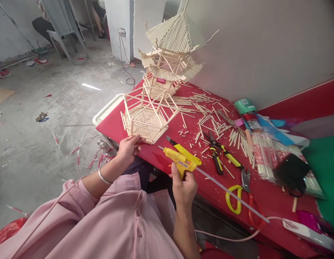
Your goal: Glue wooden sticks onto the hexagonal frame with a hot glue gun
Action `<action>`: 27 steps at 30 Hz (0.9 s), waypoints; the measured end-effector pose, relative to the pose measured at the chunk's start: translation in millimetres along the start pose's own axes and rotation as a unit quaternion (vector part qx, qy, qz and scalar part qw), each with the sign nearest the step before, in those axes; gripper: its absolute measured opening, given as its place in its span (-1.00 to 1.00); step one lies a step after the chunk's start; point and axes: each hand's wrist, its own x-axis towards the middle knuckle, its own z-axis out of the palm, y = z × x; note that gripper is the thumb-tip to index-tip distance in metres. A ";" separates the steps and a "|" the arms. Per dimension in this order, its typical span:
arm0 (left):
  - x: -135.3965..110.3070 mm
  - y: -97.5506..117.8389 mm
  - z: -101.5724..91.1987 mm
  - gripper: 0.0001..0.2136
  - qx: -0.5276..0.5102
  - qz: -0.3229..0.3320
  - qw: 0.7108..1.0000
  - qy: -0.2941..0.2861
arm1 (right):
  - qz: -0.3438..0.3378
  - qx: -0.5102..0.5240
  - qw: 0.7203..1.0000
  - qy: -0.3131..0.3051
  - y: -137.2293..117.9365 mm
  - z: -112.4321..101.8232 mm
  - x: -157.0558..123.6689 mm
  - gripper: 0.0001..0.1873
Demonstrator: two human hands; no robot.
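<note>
My right hand (185, 187) grips a yellow hot glue gun (180, 162) by its handle, its nozzle pointing up and left. A long translucent glue stick (231, 194) sticks out of the gun's back. My left hand (129, 151) is closed in a pinch at the near edge of a hexagonal stick base (147, 124) with an upright stick frame; what its fingertips hold is hidden. Behind the base stands a tiered pagoda model (173, 39) made of thin wooden sticks. A yellow utility knife (187, 153) lies just beyond the glue gun.
Loose and cut sticks (212, 124) scatter over the red table (161, 158). Black-and-yellow pliers (216, 158), scissors (234, 199), packs of sticks (264, 151) and a white power strip (304, 230) lie rightward. A wall borders the table; a chair (63, 25) stands on the littered floor.
</note>
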 end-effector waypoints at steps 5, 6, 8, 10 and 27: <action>-0.1 -0.3 0.0 -0.88 0.003 0.002 1.000 0.007 | 0.007 0.019 1.000 -0.011 -4.9 -0.1 -1.6 -0.35; -0.1 -0.4 0.1 -0.87 0.005 0.002 1.000 0.009 | 0.006 0.019 1.000 -0.014 -5.2 -0.1 -1.7 -0.35; 0.1 -0.8 0.4 -0.87 0.008 0.002 1.000 0.010 | 0.001 0.018 1.000 -0.016 -4.6 0.0 -1.8 -0.35; 0.6 -1.4 0.4 -0.88 0.009 0.003 1.000 0.010 | -0.004 0.012 1.000 -0.014 -2.9 0.6 -1.8 -0.35; -2.0 -2.3 3.8 -0.83 0.009 0.017 0.999 0.027 | -0.113 -0.016 0.993 -0.024 -8.8 -2.9 13.2 -0.26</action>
